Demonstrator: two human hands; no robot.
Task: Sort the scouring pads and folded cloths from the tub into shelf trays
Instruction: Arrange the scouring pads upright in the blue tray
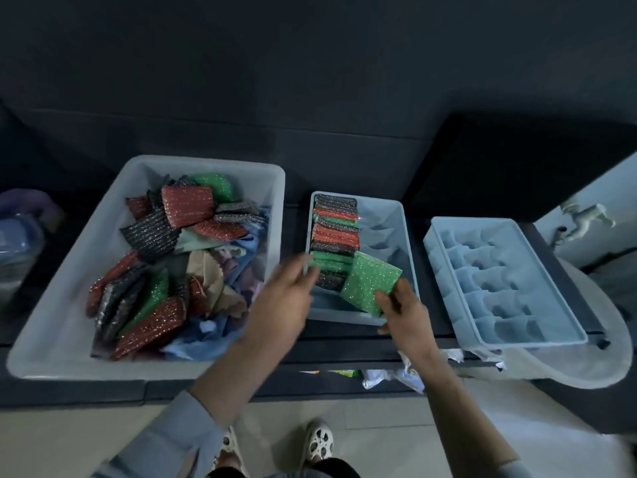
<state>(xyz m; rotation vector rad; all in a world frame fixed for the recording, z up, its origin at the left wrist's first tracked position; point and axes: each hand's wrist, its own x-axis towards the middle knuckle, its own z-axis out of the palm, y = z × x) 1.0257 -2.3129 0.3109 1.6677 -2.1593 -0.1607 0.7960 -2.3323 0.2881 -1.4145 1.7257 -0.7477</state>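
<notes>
A large grey tub [69,305] at the left holds a jumble of red, black and green glittery scouring pads [188,205] and crumpled cloths [220,270]. The middle blue tray [408,243] has a row of pads [336,229] standing on edge along its left side. My right hand [403,312] pinches a green scouring pad [368,281] over the tray's near end. Blurred, my left hand [286,298] hovers with fingers spread at the tray's left rim, touching nothing that I can make out.
A second blue tray [444,281] with divided compartments sits at the right, holding nothing. All stand on a dark shelf. A pale round object [593,357] lies under the right tray. Plastic wrappers [389,377] hang below the shelf edge. My shoes [319,439] are on the floor.
</notes>
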